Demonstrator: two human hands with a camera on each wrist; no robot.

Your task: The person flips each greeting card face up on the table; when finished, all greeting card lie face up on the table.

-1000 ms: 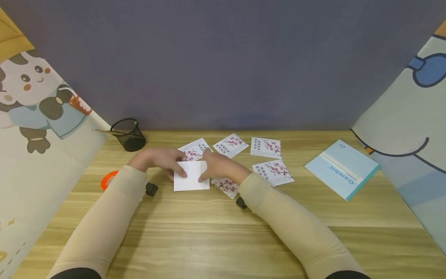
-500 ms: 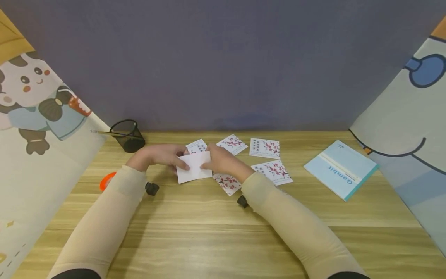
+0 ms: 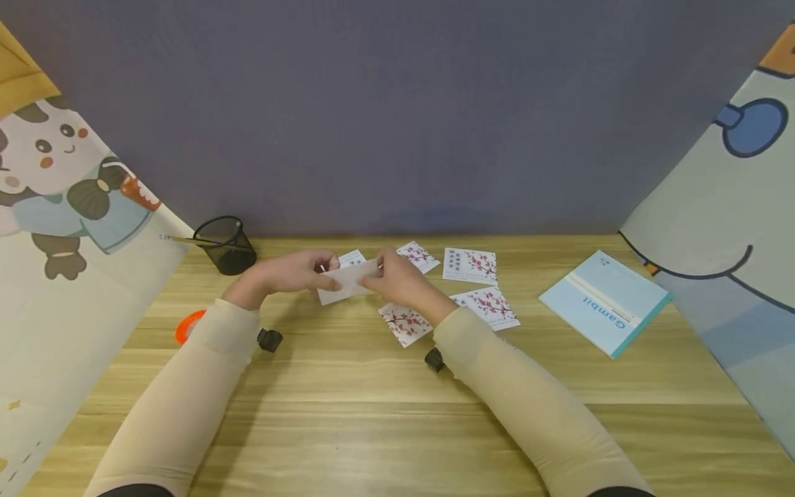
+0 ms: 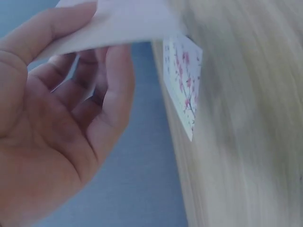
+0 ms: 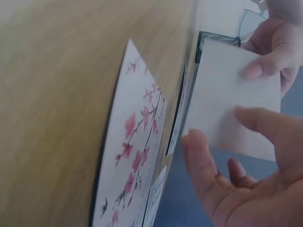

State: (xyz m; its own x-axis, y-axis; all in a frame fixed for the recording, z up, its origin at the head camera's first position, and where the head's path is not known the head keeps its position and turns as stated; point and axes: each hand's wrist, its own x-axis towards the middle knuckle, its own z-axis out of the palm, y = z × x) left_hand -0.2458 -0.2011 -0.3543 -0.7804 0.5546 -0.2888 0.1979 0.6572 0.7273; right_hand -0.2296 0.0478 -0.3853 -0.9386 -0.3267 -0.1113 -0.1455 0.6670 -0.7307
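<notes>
a wooden table stands before a grey-blue wall, with cartoon panels at both sides. the left hand and the right hand pinch one white card between them, each at one end, lifted above the table. cards with red blossoms lie under and behind the hands. a black mesh cup is at the left, a light blue booklet at the right.
</notes>
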